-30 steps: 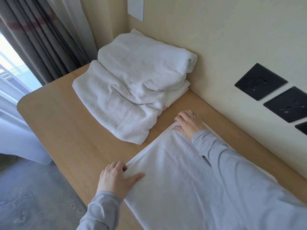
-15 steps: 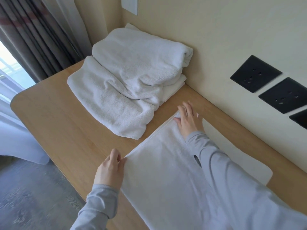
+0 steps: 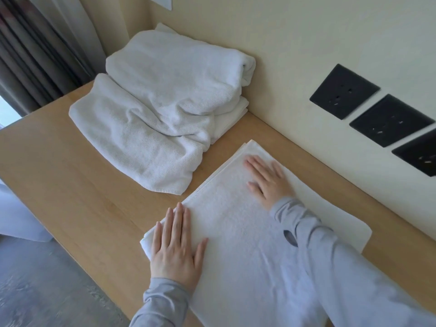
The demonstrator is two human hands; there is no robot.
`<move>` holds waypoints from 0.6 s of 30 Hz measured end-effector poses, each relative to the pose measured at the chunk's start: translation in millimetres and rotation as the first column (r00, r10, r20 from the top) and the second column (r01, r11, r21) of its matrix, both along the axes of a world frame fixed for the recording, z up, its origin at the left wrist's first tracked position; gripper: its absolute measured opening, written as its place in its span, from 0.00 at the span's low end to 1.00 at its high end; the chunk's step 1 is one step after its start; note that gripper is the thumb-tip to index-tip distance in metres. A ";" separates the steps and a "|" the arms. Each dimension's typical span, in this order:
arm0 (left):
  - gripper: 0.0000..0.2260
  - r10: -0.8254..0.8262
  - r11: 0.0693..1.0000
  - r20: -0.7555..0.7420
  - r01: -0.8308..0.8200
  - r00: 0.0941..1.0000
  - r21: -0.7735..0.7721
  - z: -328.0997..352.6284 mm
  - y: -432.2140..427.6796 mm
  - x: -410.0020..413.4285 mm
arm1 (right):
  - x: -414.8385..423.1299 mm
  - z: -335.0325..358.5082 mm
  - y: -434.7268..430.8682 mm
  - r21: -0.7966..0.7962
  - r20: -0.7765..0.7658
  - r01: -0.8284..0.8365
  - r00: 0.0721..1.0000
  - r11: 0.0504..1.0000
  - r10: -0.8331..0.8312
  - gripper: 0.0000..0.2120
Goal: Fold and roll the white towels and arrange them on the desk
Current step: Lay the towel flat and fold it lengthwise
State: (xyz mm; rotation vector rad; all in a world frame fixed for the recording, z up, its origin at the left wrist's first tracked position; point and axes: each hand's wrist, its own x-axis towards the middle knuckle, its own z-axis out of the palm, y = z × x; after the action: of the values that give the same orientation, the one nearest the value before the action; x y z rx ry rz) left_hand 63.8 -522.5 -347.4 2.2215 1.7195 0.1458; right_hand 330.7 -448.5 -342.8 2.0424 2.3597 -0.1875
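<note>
No legible writing or labels. Left hand and right hand both lie flat, palms down, fingers spread, gripping nothing, on the folded towel lower centre on the desk. Towel pile upper centre.
</note>
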 end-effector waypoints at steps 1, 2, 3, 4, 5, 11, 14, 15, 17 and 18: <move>0.32 0.003 1.000 -0.003 -0.003 1.000 0.003 -0.9 -0.2 1.5 | 9.7 -1.9 6.0 -0.022 -0.013 0.072 0.997 0.997 -0.072 0.25; 0.32 0.003 1.000 -0.012 -0.003 1.000 0.008 -1.5 -0.3 2.6 | 15.8 -3.4 11.6 -0.035 -0.044 0.136 0.990 0.990 -0.137 0.25; 0.32 0.000 1.000 -0.026 0.000 1.000 0.013 -1.2 -0.7 3.0 | 18.6 -4.2 15.7 -0.047 -0.075 0.207 0.975 0.977 -0.210 0.25; 0.33 0.001 1.000 -0.040 -0.001 0.999 0.017 -0.4 -0.7 3.0 | 17.0 -3.9 18.6 -0.066 -0.079 0.272 0.958 0.960 -0.276 0.25; 0.33 0.006 1.000 -0.048 -0.005 0.999 0.021 0.3 0.0 2.8 | 11.7 -2.1 20.4 -0.073 -0.052 0.311 0.948 0.948 -0.315 0.25; 0.36 0.026 1.000 -0.047 -0.026 0.999 0.006 1.4 -0.9 6.2 | -66.9 8.7 -66.8 0.099 -0.065 -0.223 0.971 0.970 0.230 0.29; 0.38 0.026 1.000 -0.049 -0.026 0.998 0.011 1.2 -2.4 6.3 | -67.9 -0.3 -127.6 -0.063 -0.010 -0.451 0.893 0.891 0.451 0.29; 0.38 0.026 1.000 -0.053 -0.026 0.998 0.014 0.9 -2.3 6.1 | -49.6 0.2 -130.7 -0.093 0.026 -0.452 0.890 0.887 0.456 0.29; 0.37 0.025 0.999 -0.070 -0.023 0.997 0.022 0.8 -3.0 5.7 | -1.4 7.8 -125.7 -0.178 0.139 -0.298 0.936 0.938 0.323 0.30; 0.37 0.022 0.999 -0.083 -0.020 0.996 0.030 0.1 -3.7 5.6 | 27.4 12.7 -122.1 -0.199 0.190 -0.185 0.956 0.962 0.223 0.31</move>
State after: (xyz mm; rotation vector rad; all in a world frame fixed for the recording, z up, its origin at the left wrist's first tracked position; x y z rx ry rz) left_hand 69.4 -526.3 -347.3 2.2611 1.7952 0.0855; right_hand 358.2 -570.6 -330.0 1.6373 2.3089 -0.1629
